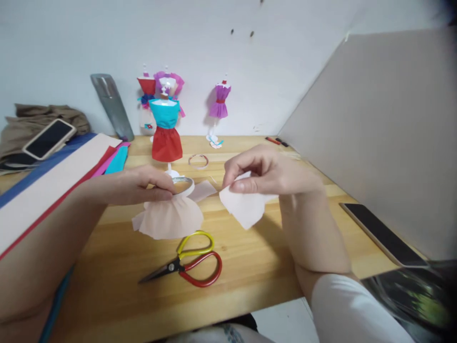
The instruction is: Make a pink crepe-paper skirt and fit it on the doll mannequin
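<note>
My left hand [153, 183] is closed around a gathered pale pink piece [171, 216] that fans out below the fingers, together with a white tape ring [187, 187]. My right hand [253, 174] pinches a separate pale pink piece [246, 205] between thumb and fingers; the two pieces hang apart above the table. Another pale strip [203, 190] lies behind, between the hands. Below them on the wood rest scissors [182, 262] with one yellow and one red handle, tips pointing left.
Small dress forms stand at the back, one in a blue top and red skirt [166, 143], another in purple [220, 102]. Coloured sheets [60, 181], a phone [49, 138] and a bottle [112, 107] are left. A dark flat device [382, 233] lies right.
</note>
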`<state>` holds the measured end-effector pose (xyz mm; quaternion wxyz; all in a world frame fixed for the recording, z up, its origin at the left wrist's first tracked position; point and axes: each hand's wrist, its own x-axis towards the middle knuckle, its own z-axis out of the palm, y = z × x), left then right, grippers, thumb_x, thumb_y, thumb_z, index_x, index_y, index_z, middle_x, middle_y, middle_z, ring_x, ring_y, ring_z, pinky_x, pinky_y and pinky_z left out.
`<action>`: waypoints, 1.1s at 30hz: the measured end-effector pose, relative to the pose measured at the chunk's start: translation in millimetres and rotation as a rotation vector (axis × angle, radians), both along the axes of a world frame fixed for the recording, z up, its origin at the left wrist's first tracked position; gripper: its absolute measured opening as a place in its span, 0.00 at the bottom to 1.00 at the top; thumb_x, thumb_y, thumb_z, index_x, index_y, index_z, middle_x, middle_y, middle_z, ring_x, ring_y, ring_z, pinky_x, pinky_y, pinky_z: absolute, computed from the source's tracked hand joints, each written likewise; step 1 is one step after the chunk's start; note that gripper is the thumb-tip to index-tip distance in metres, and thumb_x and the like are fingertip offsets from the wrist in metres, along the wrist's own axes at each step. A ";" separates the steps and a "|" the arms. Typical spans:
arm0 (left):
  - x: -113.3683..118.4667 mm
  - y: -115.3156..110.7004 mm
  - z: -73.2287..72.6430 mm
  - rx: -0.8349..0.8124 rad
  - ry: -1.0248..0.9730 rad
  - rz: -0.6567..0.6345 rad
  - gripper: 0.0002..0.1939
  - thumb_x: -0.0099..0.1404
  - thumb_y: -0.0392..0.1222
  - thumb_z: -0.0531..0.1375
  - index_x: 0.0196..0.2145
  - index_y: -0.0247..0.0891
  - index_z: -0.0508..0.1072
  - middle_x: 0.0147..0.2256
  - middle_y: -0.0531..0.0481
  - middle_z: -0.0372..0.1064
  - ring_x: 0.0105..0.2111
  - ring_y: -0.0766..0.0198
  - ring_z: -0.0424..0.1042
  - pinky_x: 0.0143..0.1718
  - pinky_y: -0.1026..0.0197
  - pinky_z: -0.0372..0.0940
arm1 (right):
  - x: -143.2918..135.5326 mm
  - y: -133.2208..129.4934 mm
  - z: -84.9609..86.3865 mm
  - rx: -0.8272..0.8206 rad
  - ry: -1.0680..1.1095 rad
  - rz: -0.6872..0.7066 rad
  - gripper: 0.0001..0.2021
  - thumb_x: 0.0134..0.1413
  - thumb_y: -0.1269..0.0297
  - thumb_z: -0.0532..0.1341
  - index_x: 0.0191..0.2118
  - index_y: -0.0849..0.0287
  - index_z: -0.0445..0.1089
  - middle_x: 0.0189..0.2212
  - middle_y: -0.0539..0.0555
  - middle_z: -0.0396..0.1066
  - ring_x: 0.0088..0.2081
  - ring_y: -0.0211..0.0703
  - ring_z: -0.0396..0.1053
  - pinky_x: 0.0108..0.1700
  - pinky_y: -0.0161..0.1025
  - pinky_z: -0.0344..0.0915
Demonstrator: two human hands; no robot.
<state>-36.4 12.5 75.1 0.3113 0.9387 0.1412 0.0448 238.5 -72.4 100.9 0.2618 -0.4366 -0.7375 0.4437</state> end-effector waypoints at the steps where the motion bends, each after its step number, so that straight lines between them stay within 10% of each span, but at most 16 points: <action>1: 0.1 -0.1 0.3 -0.017 0.034 -0.012 0.13 0.70 0.39 0.54 0.33 0.33 0.76 0.30 0.49 0.75 0.30 0.66 0.71 0.30 0.69 0.63 | -6.3 -1.6 -1.9 0.013 0.018 0.016 0.07 0.46 0.59 0.67 0.27 0.58 0.73 0.20 0.48 0.69 0.22 0.34 0.63 0.23 0.32 0.56; 11: 1.7 -3.6 4.8 -0.027 0.034 -0.046 0.14 0.69 0.40 0.52 0.28 0.36 0.70 0.26 0.50 0.69 0.27 0.65 0.65 0.29 0.64 0.58 | -44.1 3.1 -33.5 0.206 0.017 0.009 0.05 0.52 0.66 0.61 0.27 0.59 0.68 0.24 0.49 0.66 0.26 0.34 0.61 0.27 0.33 0.57; 33: 1.6 -5.8 7.0 -0.008 0.044 -0.066 0.16 0.70 0.41 0.50 0.24 0.37 0.64 0.24 0.51 0.63 0.24 0.67 0.61 0.26 0.65 0.55 | -48.8 7.0 -41.0 0.364 -0.151 -0.042 0.08 0.52 0.66 0.62 0.26 0.60 0.65 0.21 0.46 0.60 0.25 0.32 0.56 0.28 0.33 0.51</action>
